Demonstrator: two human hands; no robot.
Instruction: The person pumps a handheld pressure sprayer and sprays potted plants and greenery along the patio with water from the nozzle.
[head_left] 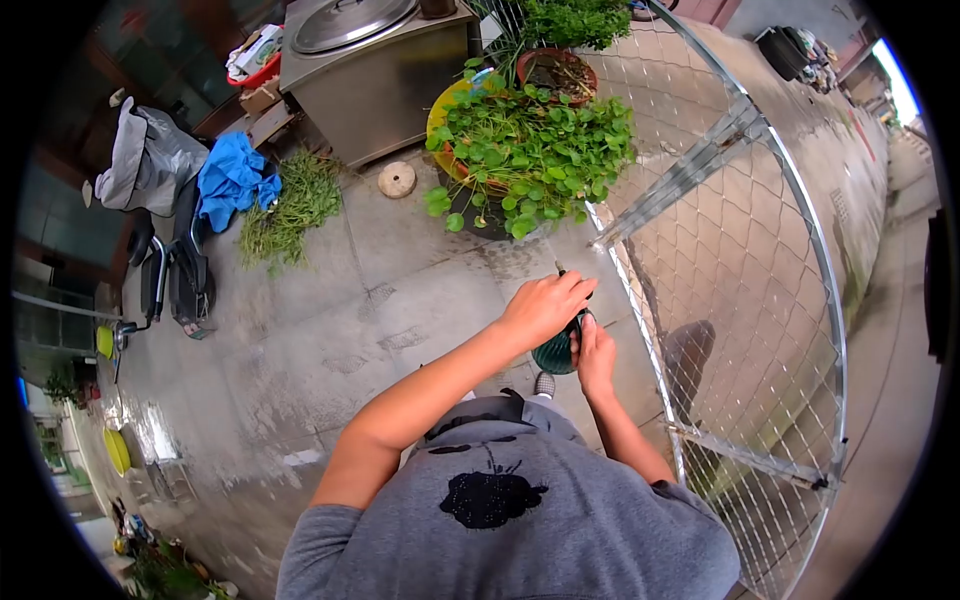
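Between the two hands is a green ribbed spray bottle (553, 354), the left hand (546, 307) curled over its top, the right hand (596, 354) gripping its side lower down; a chain-link gate (745, 262) stands just rightward, leafy potted plants (535, 150) beyond.

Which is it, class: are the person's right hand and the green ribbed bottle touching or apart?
Touching. The head view shows the right hand with its fingers against the side of the green ribbed bottle, near its top.

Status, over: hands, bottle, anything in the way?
Left hand on top of green bottle, right hand at its neck. Mesh panel close right, plants ahead; both clear of bottle.
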